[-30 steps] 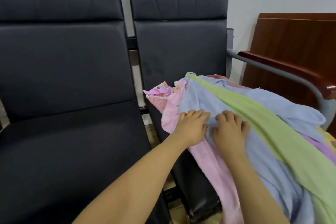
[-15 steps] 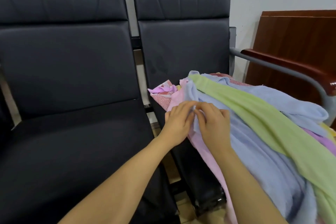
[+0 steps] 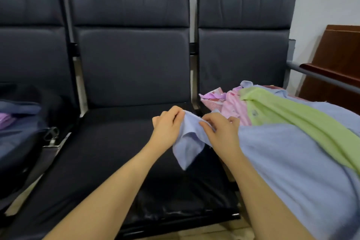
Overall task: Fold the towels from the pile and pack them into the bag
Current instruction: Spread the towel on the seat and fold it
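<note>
A light blue towel (image 3: 288,161) spills from the pile on the right seat, and one corner of it hangs over the middle seat. My left hand (image 3: 167,124) pinches that corner's upper edge. My right hand (image 3: 220,132) grips the same edge just to the right. Over the pile lie a green towel (image 3: 296,115) and a pink towel (image 3: 235,107), with a patterned pink cloth (image 3: 212,97) behind them. On the left seat stands a dark blue bag (image 3: 21,134), open, with a purple towel (image 3: 6,121) inside.
Three dark padded seats stand in a row; the middle seat (image 3: 109,152) lies under my hands. A grey armrest (image 3: 319,78) and a brown wooden panel (image 3: 339,60) border the pile at the right. The bag's strap with a metal clip (image 3: 51,136) hangs over the seat's left edge.
Both hands have drawn the blue towel's corner off the pile leftward over the middle seat. My view has swung left, and the bag has come into sight.
</note>
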### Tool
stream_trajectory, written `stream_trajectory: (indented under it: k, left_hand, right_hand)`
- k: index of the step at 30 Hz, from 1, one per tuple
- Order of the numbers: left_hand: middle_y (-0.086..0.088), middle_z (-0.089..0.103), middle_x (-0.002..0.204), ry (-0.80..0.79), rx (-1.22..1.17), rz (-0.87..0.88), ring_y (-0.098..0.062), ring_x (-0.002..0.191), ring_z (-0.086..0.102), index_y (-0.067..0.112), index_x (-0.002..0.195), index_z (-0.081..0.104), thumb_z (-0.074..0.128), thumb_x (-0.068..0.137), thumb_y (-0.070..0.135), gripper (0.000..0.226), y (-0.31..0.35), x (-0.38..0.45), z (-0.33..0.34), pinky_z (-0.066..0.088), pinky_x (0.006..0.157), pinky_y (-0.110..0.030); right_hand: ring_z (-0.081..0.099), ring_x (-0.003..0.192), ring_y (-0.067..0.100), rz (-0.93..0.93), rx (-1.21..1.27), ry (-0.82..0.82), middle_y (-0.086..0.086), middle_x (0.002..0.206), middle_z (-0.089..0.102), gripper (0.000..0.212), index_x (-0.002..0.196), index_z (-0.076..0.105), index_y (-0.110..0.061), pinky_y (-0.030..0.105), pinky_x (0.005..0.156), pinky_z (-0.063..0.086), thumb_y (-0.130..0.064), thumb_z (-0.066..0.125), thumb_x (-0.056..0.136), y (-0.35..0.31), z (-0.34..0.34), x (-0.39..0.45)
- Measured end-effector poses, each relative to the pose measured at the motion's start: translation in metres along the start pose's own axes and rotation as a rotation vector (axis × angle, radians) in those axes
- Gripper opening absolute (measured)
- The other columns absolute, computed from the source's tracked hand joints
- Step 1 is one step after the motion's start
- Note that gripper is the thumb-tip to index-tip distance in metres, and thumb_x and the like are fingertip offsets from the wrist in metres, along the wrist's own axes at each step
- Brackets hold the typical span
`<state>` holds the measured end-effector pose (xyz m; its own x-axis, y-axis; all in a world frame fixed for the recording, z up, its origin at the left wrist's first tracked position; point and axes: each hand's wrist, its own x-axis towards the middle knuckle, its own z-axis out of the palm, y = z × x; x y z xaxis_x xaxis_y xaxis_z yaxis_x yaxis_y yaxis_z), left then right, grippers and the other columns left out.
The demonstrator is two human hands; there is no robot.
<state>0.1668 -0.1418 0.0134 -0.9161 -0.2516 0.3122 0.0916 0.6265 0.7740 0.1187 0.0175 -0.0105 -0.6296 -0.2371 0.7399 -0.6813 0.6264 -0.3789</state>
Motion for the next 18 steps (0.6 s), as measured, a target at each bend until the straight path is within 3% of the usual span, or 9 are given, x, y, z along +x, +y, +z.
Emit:
stream_trajectory:
  k: [3,7,11,13,18]
  left_hand:
    - [-0.008,0.06,0.091,0.088,-0.05,-0.071,-0.007,0.088,0.04,0.022,0.09,0.056,0.034,0.102,0.029,0.026,-0.022,-0.01,-0.03,0.037,0.082,-0.026]
    - [-0.006,0.059,0.087,0.215,-0.051,-0.136,-0.024,0.098,0.048,0.025,0.086,0.054,0.034,0.1,0.03,0.025,-0.058,-0.013,-0.067,0.025,0.067,-0.012]
    - [0.005,0.054,0.073,0.315,0.152,-0.088,-0.019,0.088,0.049,0.019,0.089,0.057,0.038,0.1,0.025,0.023,-0.081,-0.002,-0.1,0.02,0.076,-0.025]
    - [0.006,0.051,0.07,0.382,0.291,-0.046,-0.02,0.084,0.046,0.016,0.086,0.056,0.038,0.1,0.023,0.025,-0.088,0.011,-0.115,0.018,0.074,-0.029]
    - [-0.001,0.048,0.068,0.481,0.65,0.054,-0.023,0.075,0.04,0.015,0.08,0.052,0.043,0.097,0.014,0.02,-0.101,0.053,-0.153,0.013,0.065,-0.03]
  right_hand:
    - [0.054,0.07,0.011,-0.093,-0.028,0.025,-0.014,0.076,0.057,0.02,0.081,0.063,-0.023,0.027,0.071,0.016,-0.033,0.048,0.088,-0.037,0.022,0.008]
    - [0.058,0.066,0.02,-0.138,-0.008,-0.062,-0.005,0.076,0.062,0.027,0.081,0.065,-0.02,0.031,0.069,0.019,-0.034,0.043,0.089,-0.082,0.056,0.012]
    - [0.054,0.066,0.016,-0.084,0.17,-0.16,-0.007,0.078,0.059,0.013,0.083,0.067,-0.013,0.035,0.078,0.036,-0.014,0.055,0.088,-0.108,0.09,0.02]
    - [0.056,0.067,0.018,-0.061,0.251,-0.138,-0.004,0.079,0.059,0.009,0.083,0.067,-0.01,0.042,0.073,0.046,-0.008,0.06,0.087,-0.119,0.104,0.035]
    - [0.052,0.061,0.015,-0.129,0.274,-0.015,-0.011,0.074,0.051,0.012,0.077,0.064,-0.012,0.045,0.064,0.047,-0.005,0.06,0.085,-0.148,0.132,0.081]
